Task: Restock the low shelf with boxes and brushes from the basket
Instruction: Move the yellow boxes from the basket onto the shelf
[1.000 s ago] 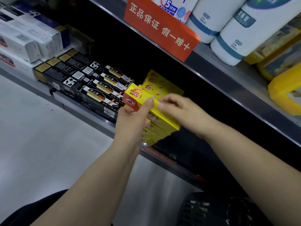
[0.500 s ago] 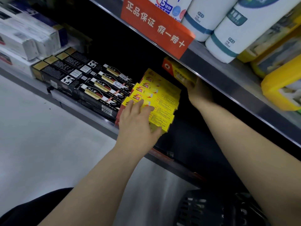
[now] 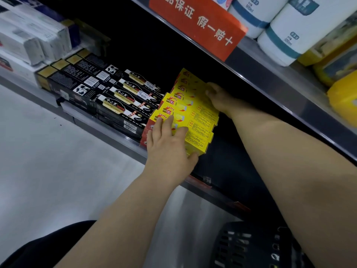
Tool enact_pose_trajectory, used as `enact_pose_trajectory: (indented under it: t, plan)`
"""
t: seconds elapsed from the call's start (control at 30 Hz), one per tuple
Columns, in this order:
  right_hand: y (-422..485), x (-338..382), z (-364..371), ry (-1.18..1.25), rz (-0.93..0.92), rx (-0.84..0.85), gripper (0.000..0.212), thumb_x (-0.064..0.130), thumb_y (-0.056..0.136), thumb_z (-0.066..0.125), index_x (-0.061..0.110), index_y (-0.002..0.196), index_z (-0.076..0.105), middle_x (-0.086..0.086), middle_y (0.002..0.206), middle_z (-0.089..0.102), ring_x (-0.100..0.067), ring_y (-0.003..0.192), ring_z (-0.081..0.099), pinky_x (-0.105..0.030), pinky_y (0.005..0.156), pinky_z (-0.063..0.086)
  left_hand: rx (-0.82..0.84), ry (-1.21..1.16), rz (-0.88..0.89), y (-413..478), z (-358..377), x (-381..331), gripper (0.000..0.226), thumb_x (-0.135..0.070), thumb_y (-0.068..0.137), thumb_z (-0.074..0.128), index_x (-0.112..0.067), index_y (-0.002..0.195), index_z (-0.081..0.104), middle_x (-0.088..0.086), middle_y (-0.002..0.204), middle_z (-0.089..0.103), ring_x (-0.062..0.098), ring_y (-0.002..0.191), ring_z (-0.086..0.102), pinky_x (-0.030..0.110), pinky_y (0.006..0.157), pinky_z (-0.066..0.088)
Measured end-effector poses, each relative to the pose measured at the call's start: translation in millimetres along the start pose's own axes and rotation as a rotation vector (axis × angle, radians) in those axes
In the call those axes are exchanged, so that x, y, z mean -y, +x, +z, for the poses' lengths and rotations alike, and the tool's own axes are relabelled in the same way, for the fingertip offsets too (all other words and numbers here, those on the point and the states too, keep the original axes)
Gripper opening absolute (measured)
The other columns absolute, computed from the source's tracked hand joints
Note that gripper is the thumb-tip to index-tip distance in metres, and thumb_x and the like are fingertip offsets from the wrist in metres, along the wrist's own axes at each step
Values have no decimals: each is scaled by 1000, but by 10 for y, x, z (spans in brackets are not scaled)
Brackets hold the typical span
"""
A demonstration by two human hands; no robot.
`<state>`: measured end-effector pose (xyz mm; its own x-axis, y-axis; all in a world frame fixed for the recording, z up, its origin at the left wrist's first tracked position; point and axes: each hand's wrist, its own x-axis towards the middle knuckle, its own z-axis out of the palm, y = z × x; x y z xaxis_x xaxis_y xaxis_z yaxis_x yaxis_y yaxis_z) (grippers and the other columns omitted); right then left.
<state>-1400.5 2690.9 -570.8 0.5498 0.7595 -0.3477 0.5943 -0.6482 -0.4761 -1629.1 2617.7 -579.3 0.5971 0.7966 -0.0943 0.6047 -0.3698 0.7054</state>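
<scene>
Yellow boxes (image 3: 195, 120) lie side by side on the low shelf (image 3: 83, 116), long axes running left to right, red ends pointing left. The left hand (image 3: 170, 146) lies flat and released on the nearest ones; the right hand (image 3: 218, 97) touches the farthest, its grip hidden in shadow

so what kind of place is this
Most likely a shop aisle, perhaps a supermarket or drugstore: metal shelves hold rows of identical yellow boxes and black boxes, an orange sign hangs on the upper shelf edge, and a black basket sits below.
</scene>
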Motion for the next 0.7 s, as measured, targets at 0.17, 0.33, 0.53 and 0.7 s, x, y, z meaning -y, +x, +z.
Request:
enact_pose_trajectory:
  t: [0.17, 0.33, 0.53, 0.7]
  plan:
    - [-214, 79, 3, -24, 21, -126, 54, 23, 102, 35, 11, 150, 14, -13, 154, 26, -28, 139, 30, -30, 108, 27, -14, -2, -1, 8, 6, 7, 63, -43, 85, 59, -28, 141, 37, 0, 158, 5, 22, 145, -8, 43, 116, -2]
    - [-723, 56, 25, 446, 346, 34, 43, 31, 100, 40, 13, 140, 37, -12, 143, 44, -33, 128, 45, -45, 107, 37, -43, -62, -2, 38, -9, 8, 62, -38, 85, 59, -25, 142, 37, 2, 158, 12, 23, 145, -3, 43, 117, 0]
    - [-1003, -78, 125, 696, 352, 74, 37, 14, 96, 52, 4, 131, 47, -15, 134, 53, -29, 124, 50, -48, 110, 34, -168, -202, -33, 171, -161, 78, 72, -31, 87, 60, -12, 147, 25, 8, 152, 28, 25, 142, 19, 44, 115, 18]
    - [-1029, -98, 242, 688, 315, 63, 15, 10, 97, 49, 7, 109, 57, -6, 106, 61, -16, 89, 60, -37, 94, 46, -122, -289, -55, 681, -412, 238, 70, -35, 93, 54, -17, 150, 18, 5, 155, 25, 24, 140, 29, 33, 107, 29]
